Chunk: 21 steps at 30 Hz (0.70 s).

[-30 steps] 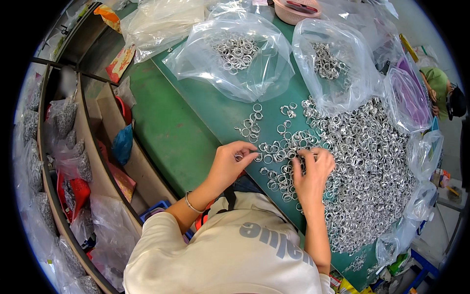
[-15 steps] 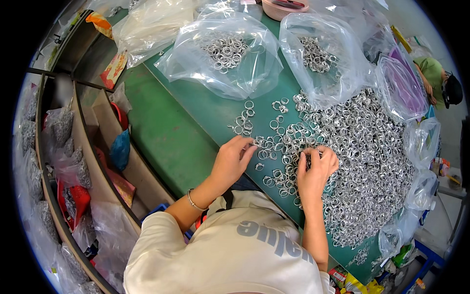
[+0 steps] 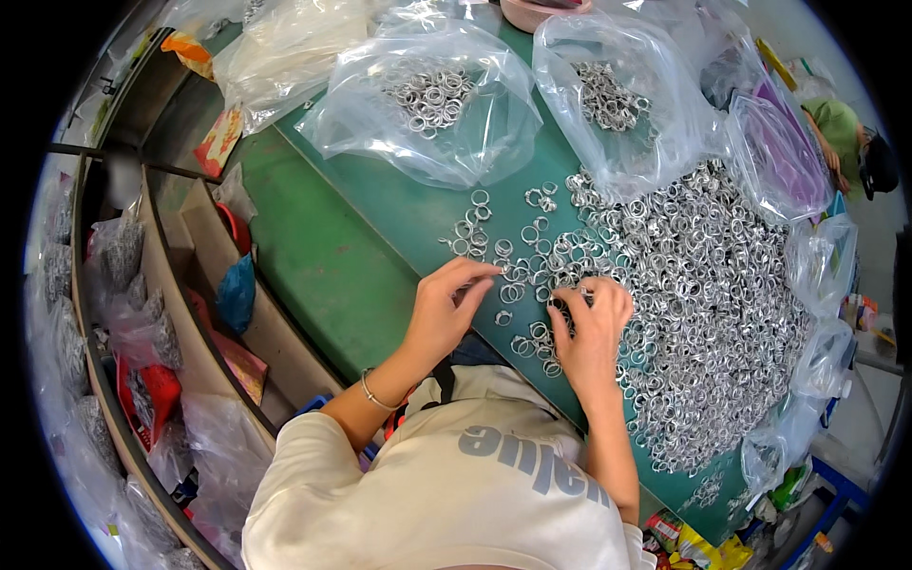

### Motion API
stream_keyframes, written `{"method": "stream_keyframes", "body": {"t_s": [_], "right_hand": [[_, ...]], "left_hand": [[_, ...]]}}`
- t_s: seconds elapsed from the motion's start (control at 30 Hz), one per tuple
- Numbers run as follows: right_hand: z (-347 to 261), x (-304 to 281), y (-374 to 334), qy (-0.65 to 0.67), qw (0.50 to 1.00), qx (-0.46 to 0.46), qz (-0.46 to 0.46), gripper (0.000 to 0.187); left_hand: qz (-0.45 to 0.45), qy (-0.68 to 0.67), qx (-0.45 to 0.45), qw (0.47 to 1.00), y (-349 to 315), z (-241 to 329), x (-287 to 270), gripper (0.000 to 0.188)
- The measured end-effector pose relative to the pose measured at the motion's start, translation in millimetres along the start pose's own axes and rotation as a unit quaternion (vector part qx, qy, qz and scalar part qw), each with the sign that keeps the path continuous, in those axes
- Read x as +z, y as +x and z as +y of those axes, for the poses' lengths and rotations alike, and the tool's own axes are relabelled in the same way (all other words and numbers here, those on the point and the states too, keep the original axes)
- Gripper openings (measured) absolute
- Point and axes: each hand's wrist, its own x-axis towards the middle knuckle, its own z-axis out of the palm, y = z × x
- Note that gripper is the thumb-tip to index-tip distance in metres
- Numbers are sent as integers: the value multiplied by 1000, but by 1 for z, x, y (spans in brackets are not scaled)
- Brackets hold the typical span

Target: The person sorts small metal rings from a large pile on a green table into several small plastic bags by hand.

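Observation:
Silver-coloured metal rings lie loose on the green tabletop. My left hand is at the left edge of the small ring groups, fingers stretched and thumb apart, its fingertips beside a ring. My right hand bends its fingers down over the rings left of the big heap. A bit of metal shows between those fingers, partly hidden by them. Between and beyond my hands are scattered rings. A smaller cluster of rings sits apart, beyond my left hand.
Two open clear plastic bags with rings, a left one and a right one, stand at the far side. Shelves with bagged parts curve along the left. A pink bowl is at the back. Another person is at the far right.
My right hand has shifted left, away from the heap and closer to my left hand. The left hand has barely moved. A ring now lies apart just beyond its fingertips.

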Motion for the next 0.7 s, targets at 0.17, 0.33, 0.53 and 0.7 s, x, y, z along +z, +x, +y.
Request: {"method": "stream_keyframes", "body": {"t_s": [0.17, 0.33, 0.53, 0.7], "right_hand": [[3, -4, -17, 21, 999, 46, 9, 26], [-7, 7, 2, -43, 999, -7, -22, 20], [-5, -4, -3, 133, 989, 63, -17, 15], [-16, 1, -19, 259, 961, 99, -11, 13]], "left_hand": [[-60, 128, 80, 987, -16, 2, 4, 25], [-94, 206, 47, 973, -22, 9, 12, 29], [-85, 219, 100, 967, -22, -3, 10, 28], [-62, 72, 62, 994, -24, 9, 19, 26]]}}
